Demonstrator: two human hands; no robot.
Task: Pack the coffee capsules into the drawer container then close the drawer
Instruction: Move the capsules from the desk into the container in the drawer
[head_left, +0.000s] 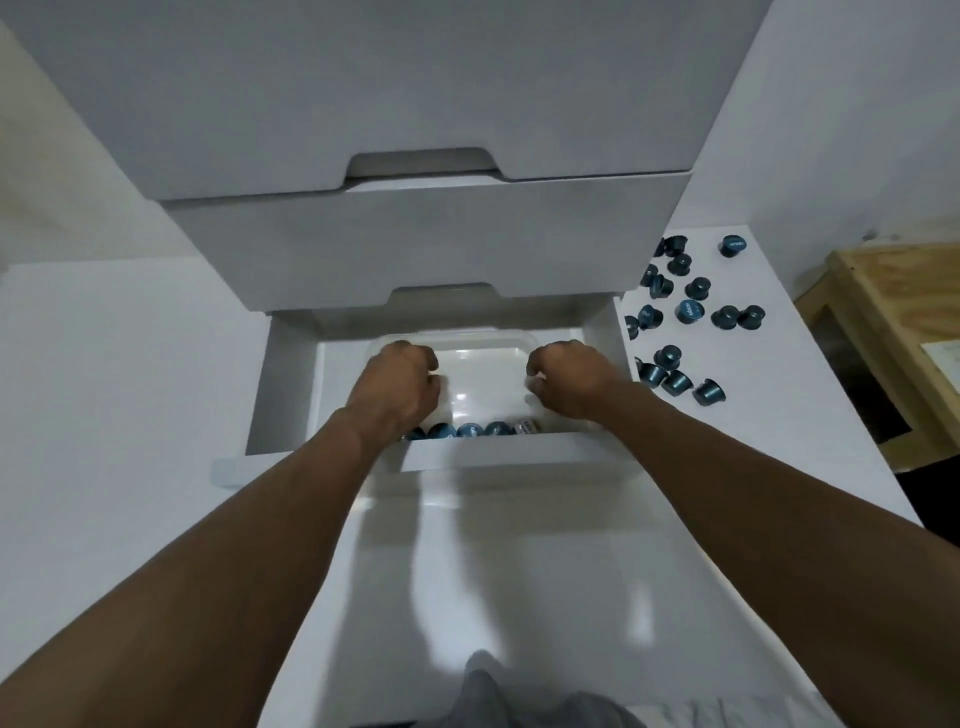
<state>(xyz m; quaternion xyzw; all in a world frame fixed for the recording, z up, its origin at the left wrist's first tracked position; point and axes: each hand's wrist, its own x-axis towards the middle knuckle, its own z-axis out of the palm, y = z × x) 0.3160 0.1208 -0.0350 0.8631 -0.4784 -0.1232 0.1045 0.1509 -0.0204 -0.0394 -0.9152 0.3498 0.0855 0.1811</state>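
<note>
The bottom drawer (291, 395) of a white drawer unit stands pulled out. Inside it sits a clear plastic container (483, 374). A row of blue coffee capsules (470, 430) lies along its near wall, with one pale capsule (525, 426) at the right end. My left hand (400, 387) has its fingers curled over the container's left wall. My right hand (569, 379) is curled the same way over the right wall. Whether either palm hides a capsule is not visible. Several loose blue capsules (680, 312) lie scattered on the white table to the right of the unit.
Two shut drawers (426, 244) rise above the open one. The open drawer's front panel (498, 451) juts toward me over the glossy white table (509, 571). A wooden frame (883, 322) stands beyond the table's right edge.
</note>
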